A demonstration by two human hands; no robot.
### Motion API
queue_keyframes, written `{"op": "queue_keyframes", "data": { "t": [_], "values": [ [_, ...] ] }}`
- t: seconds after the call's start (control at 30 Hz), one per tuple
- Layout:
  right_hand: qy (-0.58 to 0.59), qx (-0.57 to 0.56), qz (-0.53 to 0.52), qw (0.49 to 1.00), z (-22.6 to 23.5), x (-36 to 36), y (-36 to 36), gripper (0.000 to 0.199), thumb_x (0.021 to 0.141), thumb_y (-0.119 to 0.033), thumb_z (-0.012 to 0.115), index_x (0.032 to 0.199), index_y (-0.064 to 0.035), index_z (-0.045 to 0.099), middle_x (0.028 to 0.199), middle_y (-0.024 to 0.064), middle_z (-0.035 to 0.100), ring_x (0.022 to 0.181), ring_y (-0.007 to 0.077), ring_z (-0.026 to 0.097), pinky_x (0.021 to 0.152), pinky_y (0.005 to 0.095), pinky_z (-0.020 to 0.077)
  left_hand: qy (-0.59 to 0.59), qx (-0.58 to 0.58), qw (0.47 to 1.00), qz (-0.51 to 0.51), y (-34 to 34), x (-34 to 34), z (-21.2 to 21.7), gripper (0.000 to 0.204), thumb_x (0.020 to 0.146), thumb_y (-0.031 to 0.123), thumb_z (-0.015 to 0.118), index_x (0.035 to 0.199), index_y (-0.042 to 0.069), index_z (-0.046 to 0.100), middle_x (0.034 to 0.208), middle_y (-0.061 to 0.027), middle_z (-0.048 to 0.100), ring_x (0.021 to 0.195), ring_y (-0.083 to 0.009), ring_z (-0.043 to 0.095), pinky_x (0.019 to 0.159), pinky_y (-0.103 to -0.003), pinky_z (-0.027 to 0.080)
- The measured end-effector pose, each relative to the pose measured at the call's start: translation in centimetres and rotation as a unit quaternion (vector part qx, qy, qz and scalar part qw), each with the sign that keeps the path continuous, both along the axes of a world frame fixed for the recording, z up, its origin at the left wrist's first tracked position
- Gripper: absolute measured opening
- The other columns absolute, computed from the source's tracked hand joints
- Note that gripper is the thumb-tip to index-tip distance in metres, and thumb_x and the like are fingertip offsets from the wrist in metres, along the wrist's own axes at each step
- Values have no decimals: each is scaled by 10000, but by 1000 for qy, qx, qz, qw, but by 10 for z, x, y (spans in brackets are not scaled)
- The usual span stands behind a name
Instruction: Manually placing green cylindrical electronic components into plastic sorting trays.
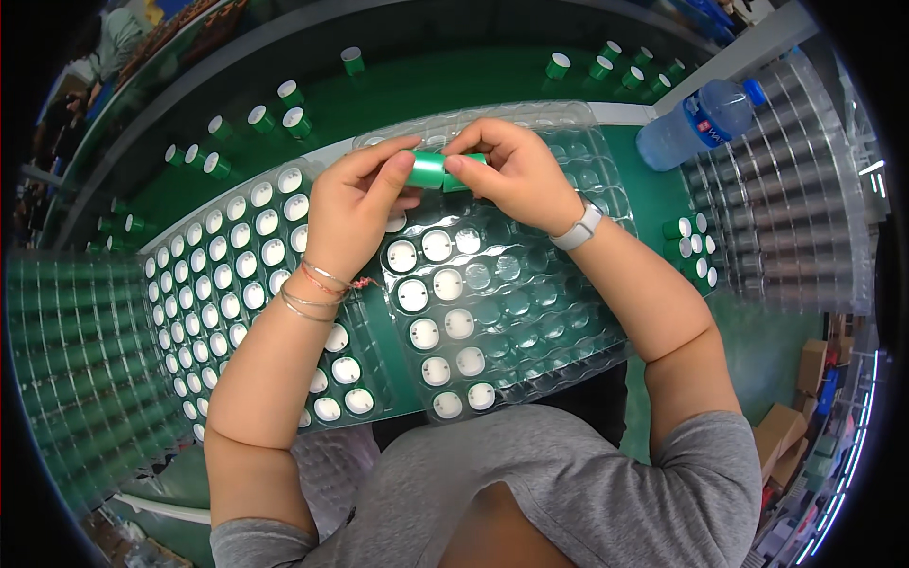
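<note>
My left hand (365, 185) pinches a shiny green cylinder (426, 169) between thumb and fingers. Close against it, my right hand (502, 170) grips a second green cylinder (465, 174), partly hidden by the thumb. Both are held above a clear plastic tray (559, 312) with round pockets. White-topped cylinders (423, 333) fill its left columns, while other pockets hold none. Under my left forearm lies another clear tray packed with white-topped cylinders (222, 276).
Loose green cylinders with white ends (296, 122) stand along the back left, with more at the back right (600, 67). A blue-capped water bottle (701, 123) is at the right, beside upright clear trays (786, 180). A small cluster of cylinders (699, 243) sits at the right edge.
</note>
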State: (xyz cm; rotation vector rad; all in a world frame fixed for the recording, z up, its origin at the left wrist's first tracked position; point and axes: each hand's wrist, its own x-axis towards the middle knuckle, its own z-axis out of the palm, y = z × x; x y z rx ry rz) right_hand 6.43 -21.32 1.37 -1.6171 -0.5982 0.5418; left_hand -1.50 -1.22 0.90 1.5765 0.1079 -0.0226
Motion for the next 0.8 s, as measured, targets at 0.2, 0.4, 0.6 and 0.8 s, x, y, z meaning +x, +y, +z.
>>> {"op": "queue_keyframes", "data": {
  "t": [0.2,0.4,0.6,0.8],
  "values": [
    [20,67,-26,997,-11,7,2,328,920,-89,668,1206,6,536,1102,73,593,866,137,662,731,245,533,-142,13,989,36,-3,3,-5,284,1001,191,570,1213,22,656,1116,-65,568,990,-129,622,825,-257,579],
    [1,155,20,988,-12,8,3,407,908,29,629,1286,15,480,1242,92,524,1121,214,623,910,313,527,-212,55,975,46,-5,4,-5,347,919,63,661,1250,-23,601,1192,-96,537,1058,-174,618,912,-284,568],
    [-54,164,68,983,-12,6,3,409,849,109,636,1234,10,535,1268,75,485,1153,191,562,948,320,512,-222,58,973,10,-4,1,-4,404,846,3,724,1223,-59,595,1206,-110,544,1102,-207,616,954,-317,559],
    [-84,151,62,983,-11,7,2,431,826,120,653,1224,3,536,1272,78,474,1143,194,563,957,328,508,-241,79,967,2,-3,2,-6,390,828,24,747,1192,-43,625,1200,-115,571,1076,-205,630,937,-310,565]
  ]
}}
